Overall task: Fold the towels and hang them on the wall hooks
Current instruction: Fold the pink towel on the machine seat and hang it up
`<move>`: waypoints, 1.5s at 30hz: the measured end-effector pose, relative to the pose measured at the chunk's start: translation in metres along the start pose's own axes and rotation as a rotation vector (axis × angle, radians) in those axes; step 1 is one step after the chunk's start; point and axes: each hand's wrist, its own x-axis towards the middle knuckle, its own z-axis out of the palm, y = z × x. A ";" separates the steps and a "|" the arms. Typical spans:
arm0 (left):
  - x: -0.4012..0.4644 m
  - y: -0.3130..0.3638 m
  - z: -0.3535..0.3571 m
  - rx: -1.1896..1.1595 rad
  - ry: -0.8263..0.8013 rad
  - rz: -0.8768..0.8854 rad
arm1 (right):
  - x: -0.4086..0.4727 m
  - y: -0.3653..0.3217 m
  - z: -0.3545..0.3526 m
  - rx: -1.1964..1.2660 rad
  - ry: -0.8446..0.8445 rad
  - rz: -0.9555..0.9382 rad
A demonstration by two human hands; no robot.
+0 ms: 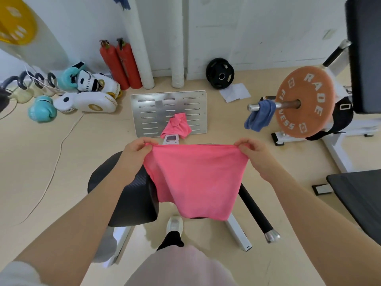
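Note:
A pink towel (195, 180) hangs spread in front of me, stretched between both hands by its top corners. My left hand (137, 150) pinches the top left corner, my right hand (250, 150) the top right one. A second pink towel (177, 124) lies bunched on the metal footplate (148, 109) beyond my hands. A blue towel (259, 115) is draped over the end of the barbell sleeve to the right. No wall hooks show in this view.
A black padded machine seat (127, 193) sits under the towel. An orange weight plate (304, 102) on a white frame stands right, a black bench (358, 199) nearer right. Two red extinguishers (121, 62), boxing gloves (42, 109), pads and a black plate (220, 73) line the wall.

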 end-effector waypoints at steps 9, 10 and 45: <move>-0.065 0.000 0.001 0.245 -0.112 0.116 | -0.048 0.018 -0.024 -0.634 0.005 -0.189; -0.068 0.000 0.001 0.283 -0.119 0.122 | -0.051 0.018 -0.026 -0.683 0.002 -0.197; -0.137 0.053 0.097 -0.129 -0.074 -0.032 | -0.123 -0.057 0.037 0.175 -0.305 0.012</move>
